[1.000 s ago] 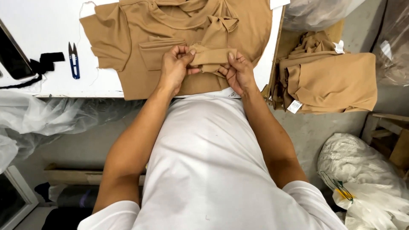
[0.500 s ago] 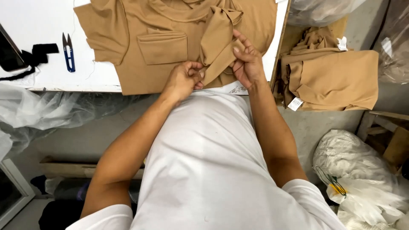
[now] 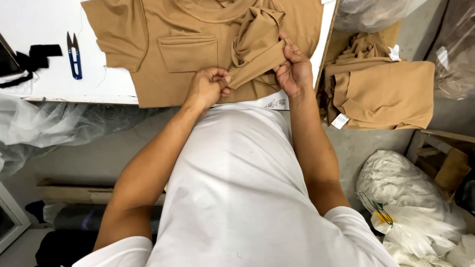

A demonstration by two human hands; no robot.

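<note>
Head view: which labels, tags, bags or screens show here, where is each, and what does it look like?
Tag: small white rectangle on the folded tan stack, right of the table.
Tag: white, atop that stack.
Clear plastic bag: top right, crumpled.
Dark device: far left edge, screen unclear.

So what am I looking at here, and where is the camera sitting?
The camera sits on a person's head and looks down, so you see their white shirt and both bare arms. There is no machine. On the white table lies a tan garment with a chest pocket. The left hand and right hand each pinch one end of a folded tan strip of that fabric. Blue thread snips lie to the left. More tan garments are stacked on the right, with plastic bags below.
</note>
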